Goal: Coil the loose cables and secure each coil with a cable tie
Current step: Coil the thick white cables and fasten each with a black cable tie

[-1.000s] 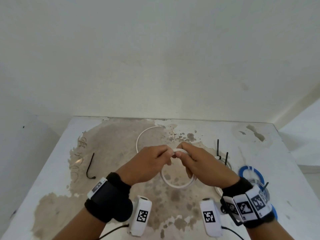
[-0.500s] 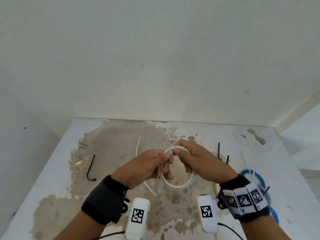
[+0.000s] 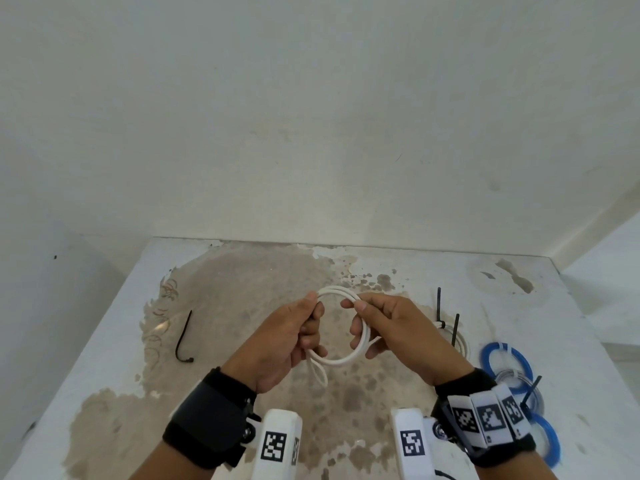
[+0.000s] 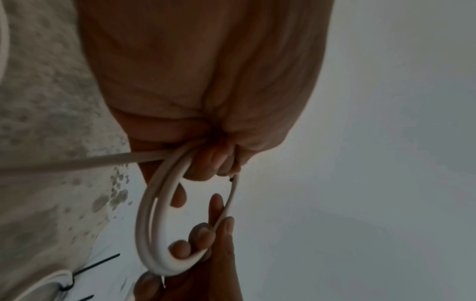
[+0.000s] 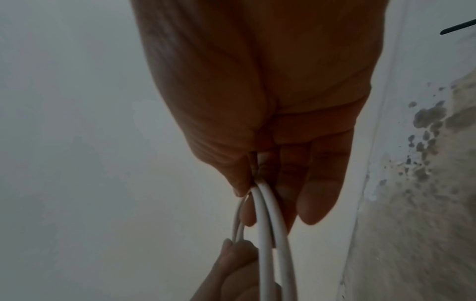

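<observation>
From the head cam, the left hand (image 3: 284, 341) and right hand (image 3: 391, 327) both had fingers curled round a white cable (image 3: 341, 358) wound into a few loops and held above the table (image 3: 104, 341), a short loop dangling below the left fingers; looked to me like coiling was nearly done but untied, with a spare tie (image 3: 183, 337) well left of the fingers and tied coils (image 3: 505, 362) off right, and plenty of room all round. Left wrist cam showed the coil (image 4: 154, 224) pinched on both sides. Right wrist cam had strands (image 5: 268, 224) running out from the right fingertips.
</observation>
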The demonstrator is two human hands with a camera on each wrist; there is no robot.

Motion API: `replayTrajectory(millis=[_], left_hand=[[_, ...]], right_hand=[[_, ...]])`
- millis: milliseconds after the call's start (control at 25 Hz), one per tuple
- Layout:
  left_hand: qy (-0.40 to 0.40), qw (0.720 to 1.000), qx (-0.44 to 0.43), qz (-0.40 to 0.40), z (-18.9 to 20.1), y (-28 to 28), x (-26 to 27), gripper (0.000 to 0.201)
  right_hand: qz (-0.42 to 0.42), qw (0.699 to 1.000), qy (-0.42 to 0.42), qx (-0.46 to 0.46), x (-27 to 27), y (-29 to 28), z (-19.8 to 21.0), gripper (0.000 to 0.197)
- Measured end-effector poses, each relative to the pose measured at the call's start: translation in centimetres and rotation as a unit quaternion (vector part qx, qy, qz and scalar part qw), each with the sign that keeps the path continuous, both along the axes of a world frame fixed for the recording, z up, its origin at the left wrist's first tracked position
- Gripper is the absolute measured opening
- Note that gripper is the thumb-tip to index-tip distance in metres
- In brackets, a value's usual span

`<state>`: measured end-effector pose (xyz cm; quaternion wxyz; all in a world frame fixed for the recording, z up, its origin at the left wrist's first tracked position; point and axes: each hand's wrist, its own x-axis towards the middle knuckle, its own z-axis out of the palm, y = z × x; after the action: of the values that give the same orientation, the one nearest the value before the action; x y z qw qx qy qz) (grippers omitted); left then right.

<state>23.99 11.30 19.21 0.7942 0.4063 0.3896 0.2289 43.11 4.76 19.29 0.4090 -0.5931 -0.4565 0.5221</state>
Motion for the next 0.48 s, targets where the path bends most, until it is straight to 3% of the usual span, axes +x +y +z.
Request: replayTrajectory(millis=[240,280,400,480], left_hand=[[-0.132,0.984,-0.042,0.108,-0.1,0.4,1.0,0.033],[-0.164,0.977,-0.047,0.128,0.1,0.6,1.2,0.032],[-0.233,0.957,-0.047,0.166,0.8,1.3,1.6,0.031],[-0.236,0.954,-0.024,0.182,1.4,2.0,1.7,0.031]], right_hand=[[-0.128,0.989,0.069,0.019,-1.4,-0.9,-1.0,0.040],[-0.116,0.992,0.045,0.028,-1.9,-1.3,-1.5,0.038],[0.033,0.998,-0.043,0.018,-3.7,-1.9,-2.9,0.030],[0.051,0.996,-0.067,0.032,-4.5,-1.5,-3.0,0.028]])
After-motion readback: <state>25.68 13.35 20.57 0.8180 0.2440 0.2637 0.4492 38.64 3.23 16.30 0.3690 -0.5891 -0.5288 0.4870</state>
